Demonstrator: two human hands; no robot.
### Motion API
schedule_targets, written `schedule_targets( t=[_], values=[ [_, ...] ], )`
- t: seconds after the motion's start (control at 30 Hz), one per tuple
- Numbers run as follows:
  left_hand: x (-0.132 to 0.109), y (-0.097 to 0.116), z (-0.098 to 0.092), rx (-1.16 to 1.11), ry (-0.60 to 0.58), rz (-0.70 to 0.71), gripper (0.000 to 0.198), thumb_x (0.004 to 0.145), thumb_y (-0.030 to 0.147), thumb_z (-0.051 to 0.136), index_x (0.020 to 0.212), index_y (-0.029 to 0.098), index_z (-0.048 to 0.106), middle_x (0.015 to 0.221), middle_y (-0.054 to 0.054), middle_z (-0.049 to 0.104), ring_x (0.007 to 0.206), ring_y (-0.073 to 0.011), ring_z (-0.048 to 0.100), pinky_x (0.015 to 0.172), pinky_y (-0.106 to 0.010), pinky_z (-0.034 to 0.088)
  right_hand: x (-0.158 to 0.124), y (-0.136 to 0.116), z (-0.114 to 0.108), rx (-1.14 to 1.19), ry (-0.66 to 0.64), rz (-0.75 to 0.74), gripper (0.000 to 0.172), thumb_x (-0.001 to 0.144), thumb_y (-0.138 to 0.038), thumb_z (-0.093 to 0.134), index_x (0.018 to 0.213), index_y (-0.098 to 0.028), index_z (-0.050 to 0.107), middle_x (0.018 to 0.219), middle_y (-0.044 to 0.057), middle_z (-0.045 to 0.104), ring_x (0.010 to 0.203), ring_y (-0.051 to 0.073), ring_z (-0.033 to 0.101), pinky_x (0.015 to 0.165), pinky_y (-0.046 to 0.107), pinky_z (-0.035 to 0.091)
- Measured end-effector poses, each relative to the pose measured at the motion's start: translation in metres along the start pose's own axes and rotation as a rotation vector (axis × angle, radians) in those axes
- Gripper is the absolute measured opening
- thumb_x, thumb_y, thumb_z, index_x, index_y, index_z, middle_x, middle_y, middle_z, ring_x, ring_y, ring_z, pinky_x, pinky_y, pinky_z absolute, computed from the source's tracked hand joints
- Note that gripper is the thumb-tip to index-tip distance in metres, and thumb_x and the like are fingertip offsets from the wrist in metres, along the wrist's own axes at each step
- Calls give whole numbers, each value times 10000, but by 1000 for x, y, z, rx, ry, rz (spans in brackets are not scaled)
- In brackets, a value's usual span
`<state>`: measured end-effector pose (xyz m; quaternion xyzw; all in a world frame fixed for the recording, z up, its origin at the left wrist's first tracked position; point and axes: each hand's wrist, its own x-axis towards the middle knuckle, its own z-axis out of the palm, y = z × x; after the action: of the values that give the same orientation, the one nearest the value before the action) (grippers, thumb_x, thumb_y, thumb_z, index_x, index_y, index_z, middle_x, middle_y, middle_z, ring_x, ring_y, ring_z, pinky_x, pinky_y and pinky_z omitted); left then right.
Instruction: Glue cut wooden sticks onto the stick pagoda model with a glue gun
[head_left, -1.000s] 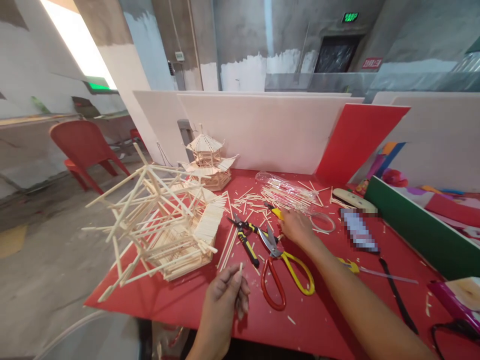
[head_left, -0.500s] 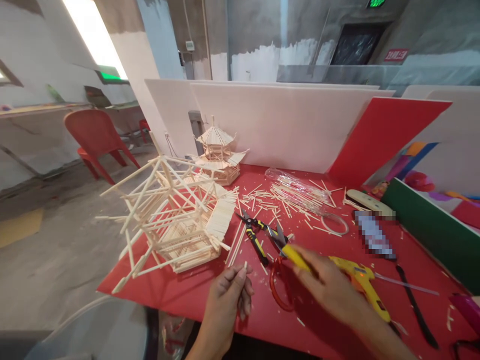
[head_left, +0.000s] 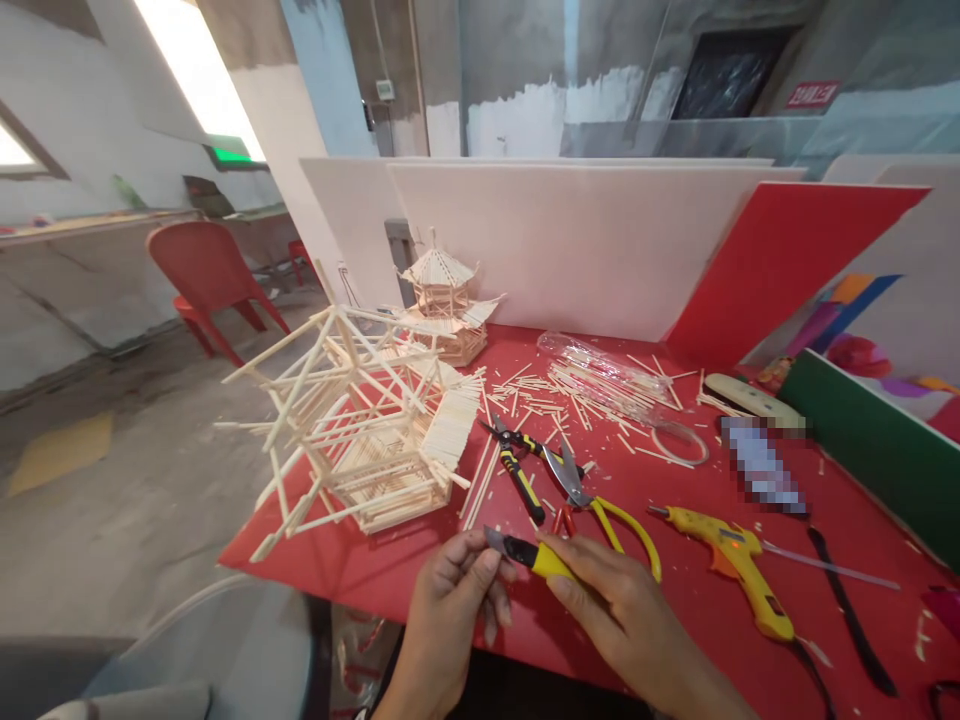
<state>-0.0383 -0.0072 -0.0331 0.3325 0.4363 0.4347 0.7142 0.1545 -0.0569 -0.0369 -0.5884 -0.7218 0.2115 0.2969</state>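
Observation:
My right hand [head_left: 611,600] is closed round a yellow utility knife [head_left: 551,562], its blade pointing left at my left fingertips. My left hand [head_left: 454,600] has thumb and fingers pinched together near the front edge of the red table; the small stick between them is mostly hidden by the blade. Left of both hands stands an open frame of wooden sticks [head_left: 337,400], with a smaller stick pagoda [head_left: 442,290] behind it. Black-and-yellow pliers [head_left: 517,475] and yellow-handled scissors [head_left: 622,515] lie just beyond my hands.
Loose sticks [head_left: 532,390] and a plastic-wrapped bundle [head_left: 600,375] lie farther back. A yellow glue gun [head_left: 735,560], a tape ring [head_left: 679,443] and a green board [head_left: 870,460] are on the right. White boards [head_left: 585,250] stand behind. A grey stool [head_left: 217,640] is lower left.
My right hand has brought the knife down and left to my left fingertips. The yellow scissors handles are now uncovered. The view has shifted slightly.

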Motion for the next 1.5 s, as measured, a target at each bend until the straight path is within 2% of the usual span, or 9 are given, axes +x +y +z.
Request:
schedule_targets(
  t=[0.17,0.3,0.47,0.6,0.67,0.8,1.07,1.27,1.5],
  values=[
    [-1,9,-1,24,-20,-66,335,650,392,841,802,123,713,506,-3,628,353,-47,447,336,-139,353,0,1,2,-43,22,-37,375,985,-387,495,1328,-276,602,1230,68,695,1120,233,663,903,343,569],
    [-1,15,-1,-8,-1,-67,348,590,341,878,813,114,736,653,-42,690,420,-71,531,327,-142,377,2,-3,-3,-68,24,-46,377,982,-391,496,1323,-275,608,1199,76,707,1080,238,679,870,346,581],
    [-1,15,-5,-32,-6,-43,353,573,360,890,780,124,731,612,-28,673,429,-91,561,328,-152,415,5,-6,-5,-109,1,-68,379,994,-393,468,1327,-270,601,1191,85,703,1065,238,679,841,345,584],
    [0,15,-8,-13,-27,-61,344,620,404,858,805,148,720,432,32,568,317,-67,460,267,-125,321,6,-8,-4,-91,-16,-66,375,1000,-391,458,1320,-257,601,1201,86,697,1070,227,674,871,345,572],
    [0,15,-9,-15,-23,-57,341,610,398,862,804,156,720,439,38,570,300,-67,450,248,-127,299,7,-9,-4,-81,-14,-65,374,999,-394,458,1309,-248,609,1199,90,696,1055,224,678,882,347,568],
    [1,18,-10,-11,-24,-17,329,583,357,883,774,128,744,523,-2,628,376,-86,527,308,-153,405,9,-10,-3,-86,-8,-69,372,998,-387,465,1309,-243,609,1187,94,702,1040,222,683,867,338,570],
    [-1,23,-13,2,-105,4,407,613,382,870,907,119,772,631,-51,677,459,-113,561,347,-183,446,11,-11,-4,-83,10,-68,359,992,-375,483,1313,-267,603,1199,81,699,1068,223,674,865,331,568],
    [1,17,-11,53,21,21,367,595,453,861,699,129,726,480,1,605,302,-69,441,269,-171,361,12,-13,-4,-43,12,-71,353,987,-372,489,1289,-253,625,1176,94,705,1043,230,682,851,328,573],
    [0,11,-11,90,58,91,348,631,462,828,649,135,710,431,5,594,280,-103,484,259,-190,379,13,-19,-7,169,-62,-17,317,986,-369,501,1260,-291,642,1150,54,708,1095,207,657,917,295,544]
  ],
)
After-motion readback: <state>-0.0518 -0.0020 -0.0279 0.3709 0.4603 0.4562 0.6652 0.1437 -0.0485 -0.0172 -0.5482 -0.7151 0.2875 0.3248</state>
